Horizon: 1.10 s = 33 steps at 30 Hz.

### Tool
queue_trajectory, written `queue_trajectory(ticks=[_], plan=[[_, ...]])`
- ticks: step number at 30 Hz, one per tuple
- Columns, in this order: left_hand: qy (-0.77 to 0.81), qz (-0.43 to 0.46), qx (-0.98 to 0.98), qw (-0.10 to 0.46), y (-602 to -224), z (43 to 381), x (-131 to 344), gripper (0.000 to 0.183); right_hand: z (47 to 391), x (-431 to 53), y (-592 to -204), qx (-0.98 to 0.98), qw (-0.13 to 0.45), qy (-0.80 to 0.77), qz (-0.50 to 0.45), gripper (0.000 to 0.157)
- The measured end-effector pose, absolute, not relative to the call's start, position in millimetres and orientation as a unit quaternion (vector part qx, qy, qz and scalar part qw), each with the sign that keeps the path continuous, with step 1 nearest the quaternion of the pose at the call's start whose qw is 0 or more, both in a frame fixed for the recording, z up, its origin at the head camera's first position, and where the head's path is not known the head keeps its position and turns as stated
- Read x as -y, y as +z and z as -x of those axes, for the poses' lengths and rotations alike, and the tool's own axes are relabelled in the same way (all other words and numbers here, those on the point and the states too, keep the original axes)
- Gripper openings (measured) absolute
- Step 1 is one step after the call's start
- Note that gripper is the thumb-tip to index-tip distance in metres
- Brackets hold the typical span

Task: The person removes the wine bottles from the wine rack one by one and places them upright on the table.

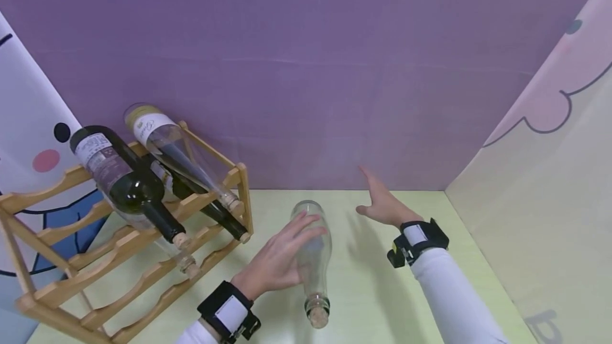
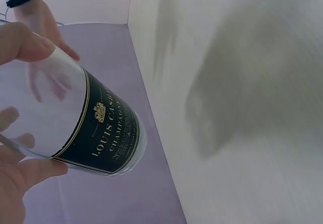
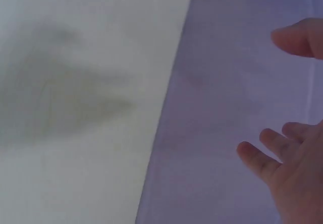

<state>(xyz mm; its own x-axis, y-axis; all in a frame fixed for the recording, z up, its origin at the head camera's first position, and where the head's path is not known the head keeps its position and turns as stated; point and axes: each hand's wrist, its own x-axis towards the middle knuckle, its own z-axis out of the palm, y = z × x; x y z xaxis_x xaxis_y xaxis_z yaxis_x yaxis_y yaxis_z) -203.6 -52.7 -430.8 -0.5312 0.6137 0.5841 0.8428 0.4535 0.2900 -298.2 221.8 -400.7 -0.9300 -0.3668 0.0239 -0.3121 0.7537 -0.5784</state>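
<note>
A clear glass champagne bottle (image 1: 316, 264) with a cork in its neck is gripped by my left hand (image 1: 277, 259), fingers over its body and thumb on the near side. Its neck points toward me, its base toward the purple wall. The left wrist view shows its dark label (image 2: 108, 128) with gold lettering, and the fingers wrapped around the glass. To the right, my right hand (image 1: 386, 207) hovers above the table with nothing in it, thumb and fingers spread apart, as the right wrist view also shows.
On the left stands a wooden wine rack (image 1: 62, 285). Corked bottles lie in it: a dark bottle (image 1: 136, 192), a clear bottle with a white label (image 1: 174, 145), a green bottle (image 1: 222, 216) and a lower clear one (image 1: 184, 261). A purple wall (image 1: 334, 94) rises behind the pale table (image 1: 354, 301).
</note>
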Motion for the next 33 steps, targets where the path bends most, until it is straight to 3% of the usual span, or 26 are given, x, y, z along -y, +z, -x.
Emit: queue_trajectory(ticks=[12,24,33], plan=[[-0.338,0.405,0.826,0.198,-430.4,217.4,46.8,0.076,267.5,-204.2,-363.9,-0.877,-0.006,-0.360,0.320,0.102],[-0.374,0.349,0.840,0.182,-425.9,225.5,39.0,0.072,225.6,-168.4,-342.8,-0.828,0.012,-0.330,0.452,0.105],[-0.404,0.267,0.866,0.121,-425.6,222.6,37.3,0.093,218.2,-147.1,-352.9,-0.831,-0.044,-0.286,0.475,0.108]])
